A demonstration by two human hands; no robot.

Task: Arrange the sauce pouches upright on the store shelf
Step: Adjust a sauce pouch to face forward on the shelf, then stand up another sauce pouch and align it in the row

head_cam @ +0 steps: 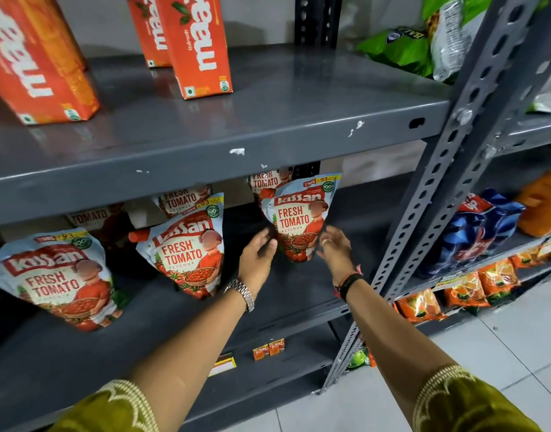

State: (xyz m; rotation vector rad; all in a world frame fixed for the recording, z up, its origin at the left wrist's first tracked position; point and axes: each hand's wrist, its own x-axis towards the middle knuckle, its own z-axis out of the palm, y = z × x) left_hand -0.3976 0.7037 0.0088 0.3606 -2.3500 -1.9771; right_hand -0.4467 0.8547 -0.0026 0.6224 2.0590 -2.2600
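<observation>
The grey shelf spans the frame, ketchup pouches standing along it. Your target pouch stands upright at centre. Your left hand and right hand flank its lower sides, fingers spread apart, each grip loose beside it, whether touching is unclear.

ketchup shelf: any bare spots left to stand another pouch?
Bare deck lies right of the right-hand pouch, up to the upright post, and along the front edge below both hands. A narrower gap sits between that pouch and the middle pouch. The left is crowded: the left pouch and the back row fill it.
</observation>
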